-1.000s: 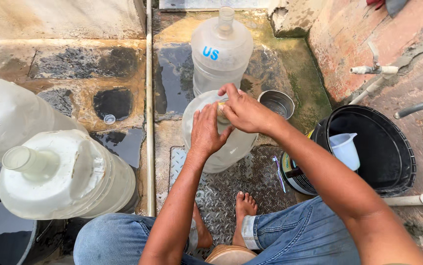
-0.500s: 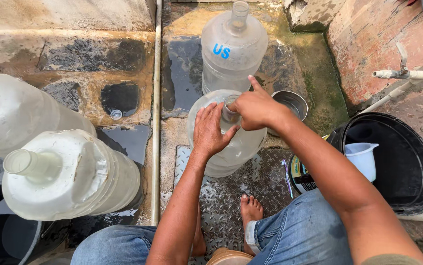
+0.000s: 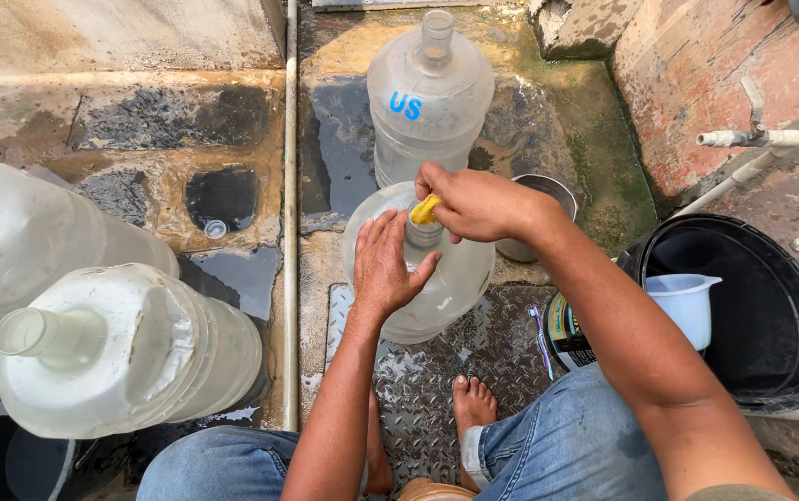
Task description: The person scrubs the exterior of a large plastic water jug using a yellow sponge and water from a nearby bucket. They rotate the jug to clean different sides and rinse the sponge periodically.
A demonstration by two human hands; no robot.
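Change: since half a second ago I see my right hand (image 3: 473, 202) shift so a yellow sponge (image 3: 425, 211) now shows at its fingertips; my left hand (image 3: 386, 264) has stayed on the jug.
Right hand: fingers curled, pinching the yellow sponge against the neck of the water jug (image 3: 422, 278); most of the sponge is hidden under the fingers.
Left hand: fingers spread flat on the jug's shoulder, thumb toward the neck.
Water jug: upright on the checkered metal plate (image 3: 501, 348), just in front of my bare foot (image 3: 473, 408); its mouth is covered by my right hand.
Behind it: a second clear jug (image 3: 429, 93), upright and uncapped, on wet concrete.
Right side: a steel bowl (image 3: 548, 199) partly hidden by my forearm; a black tub (image 3: 752, 315) with a white jug-shaped scoop (image 3: 687, 301) inside, its rim cut off at the edge.
Left side: two large jugs (image 3: 130, 353) lying tilted, the farther one cut off.
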